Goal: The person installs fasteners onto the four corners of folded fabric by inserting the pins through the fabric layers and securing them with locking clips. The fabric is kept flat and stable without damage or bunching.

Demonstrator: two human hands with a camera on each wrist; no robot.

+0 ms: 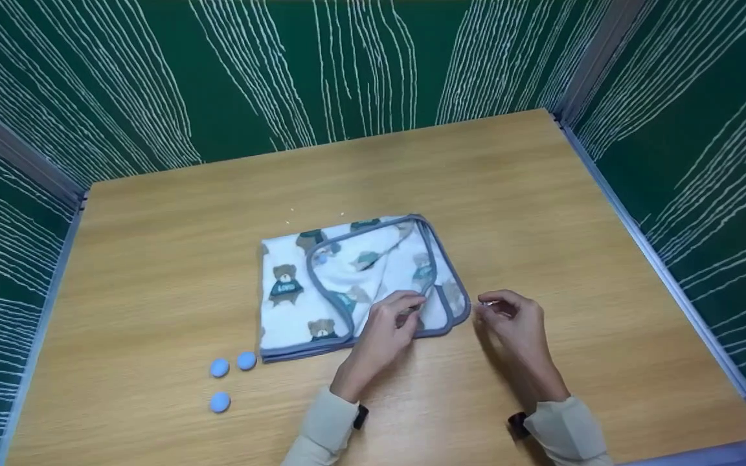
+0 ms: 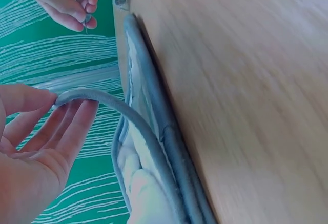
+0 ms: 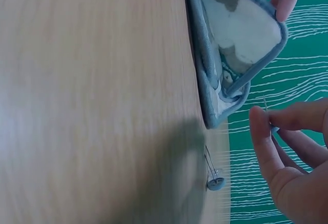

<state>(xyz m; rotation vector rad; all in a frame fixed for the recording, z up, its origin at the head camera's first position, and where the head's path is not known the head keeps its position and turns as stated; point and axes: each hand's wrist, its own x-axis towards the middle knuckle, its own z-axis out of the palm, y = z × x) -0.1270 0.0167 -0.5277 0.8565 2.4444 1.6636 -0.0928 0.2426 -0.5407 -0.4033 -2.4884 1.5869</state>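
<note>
Pale sleeves come in from the bottom edge, nearest the head camera, a dark device at your left wrist and another at your right. Your left hand pinches the grey-blue border of a bear-print blanket, thumb against fingers, lifting that edge off the wooden table. You have the blanket folded in layers near the table's middle, one flap turned back over the top. Just beyond its right corner, your right hand pinches a small pin between thumb and forefinger; its thin point stands up, and its base looks blue. Near that hand, the right wrist view shows a second blue-based pin on the table. To the left of the blanket's near corner you have three round blue caps. Green walls streaked with white lines surround the table.
</note>
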